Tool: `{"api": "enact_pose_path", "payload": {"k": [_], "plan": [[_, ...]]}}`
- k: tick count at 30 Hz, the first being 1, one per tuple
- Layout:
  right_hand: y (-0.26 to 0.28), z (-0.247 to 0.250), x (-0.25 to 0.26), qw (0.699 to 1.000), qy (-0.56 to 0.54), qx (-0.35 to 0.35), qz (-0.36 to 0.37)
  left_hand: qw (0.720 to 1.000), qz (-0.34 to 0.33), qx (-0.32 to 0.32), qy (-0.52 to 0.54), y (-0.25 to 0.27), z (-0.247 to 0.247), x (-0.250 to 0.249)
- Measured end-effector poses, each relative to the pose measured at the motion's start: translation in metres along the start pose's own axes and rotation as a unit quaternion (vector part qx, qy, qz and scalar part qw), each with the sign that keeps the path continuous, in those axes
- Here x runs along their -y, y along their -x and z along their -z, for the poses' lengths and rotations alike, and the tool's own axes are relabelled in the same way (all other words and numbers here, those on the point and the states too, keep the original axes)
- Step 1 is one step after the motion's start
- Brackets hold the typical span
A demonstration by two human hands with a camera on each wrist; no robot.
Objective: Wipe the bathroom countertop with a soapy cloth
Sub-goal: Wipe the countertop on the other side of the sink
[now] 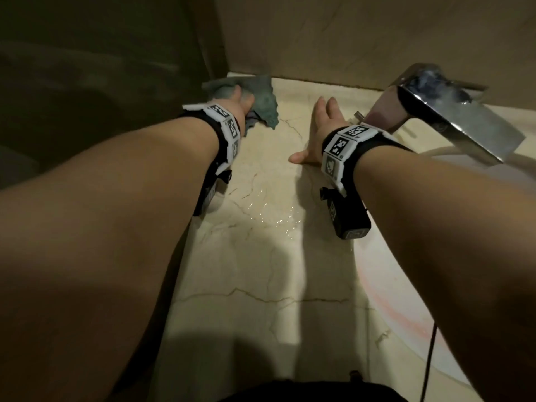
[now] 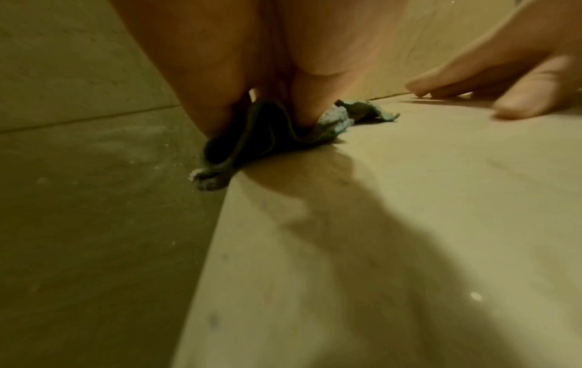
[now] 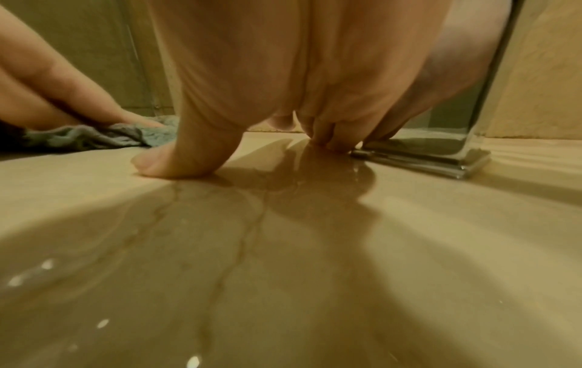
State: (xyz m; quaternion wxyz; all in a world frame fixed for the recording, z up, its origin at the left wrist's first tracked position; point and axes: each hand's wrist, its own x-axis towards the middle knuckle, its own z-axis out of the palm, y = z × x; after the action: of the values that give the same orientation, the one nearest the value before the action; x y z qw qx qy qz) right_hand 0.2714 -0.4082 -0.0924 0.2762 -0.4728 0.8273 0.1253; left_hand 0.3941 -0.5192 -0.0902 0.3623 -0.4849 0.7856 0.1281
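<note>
A teal cloth lies bunched in the far left corner of the beige marble countertop. My left hand presses down on it with fingers stretched over the fabric; the wrist view shows the cloth folded up under the palm, one corner hanging over the counter's left edge. My right hand lies flat on the bare stone to the cloth's right, fingers spread and holding nothing. Its thumb and fingertips touch the wet surface.
A chrome faucet rises just right of my right hand, its base beside the fingertips. The white basin curves along the right. Water drops glisten mid-counter. Walls close the back; the counter's left edge drops to the floor.
</note>
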Motion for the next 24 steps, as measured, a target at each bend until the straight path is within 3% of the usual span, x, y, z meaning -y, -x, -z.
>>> {"api": "enact_pose_path", "payload": {"k": [11,24], "plan": [[0.007,-0.005,-0.003,0.999,-0.033,-0.031,0.016,0.998,-0.053,-0.018,0.026,0.061,-0.057,-0.014],[-0.005,-0.005,-0.006,0.999,-0.006,-0.025,0.029,0.999,-0.035,-0.033,-0.024,0.016,-0.003,-0.035]]}}
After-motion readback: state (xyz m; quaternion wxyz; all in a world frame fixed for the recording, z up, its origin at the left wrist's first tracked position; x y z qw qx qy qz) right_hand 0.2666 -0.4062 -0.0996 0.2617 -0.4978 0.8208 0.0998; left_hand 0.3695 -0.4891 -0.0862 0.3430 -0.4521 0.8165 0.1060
